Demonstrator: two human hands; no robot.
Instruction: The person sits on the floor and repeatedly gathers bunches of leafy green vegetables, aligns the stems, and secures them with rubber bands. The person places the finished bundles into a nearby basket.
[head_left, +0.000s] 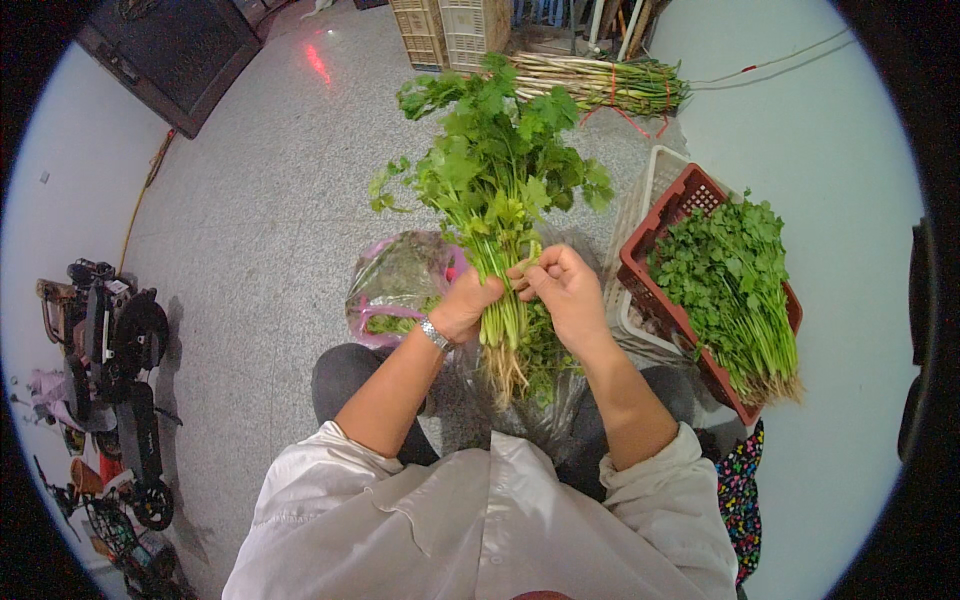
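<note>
My left hand (466, 304), with a metal watch at the wrist, grips a bunch of leafy green herbs (495, 180), probably coriander or celery, around its stems. The leaves point away from me and the pale roots hang towards my lap. At the right side of the stems, my right hand (566, 292) pinches a small yellowish leaf (531, 259) between thumb and fingers. More greens lie below the hands, in a clear plastic bag (562, 420) between my knees, partly hidden by the bunch and my arms.
A red-brown plastic basket (660, 300) of rooted greens (739, 285) rests on a white crate (637, 195) at right. A pink-edged plastic bag (401, 262) stands at left. Tied long-stemmed vegetables (600, 81) lie beyond, beside stacked crates (450, 34). A folded scooter (124, 352) is far left.
</note>
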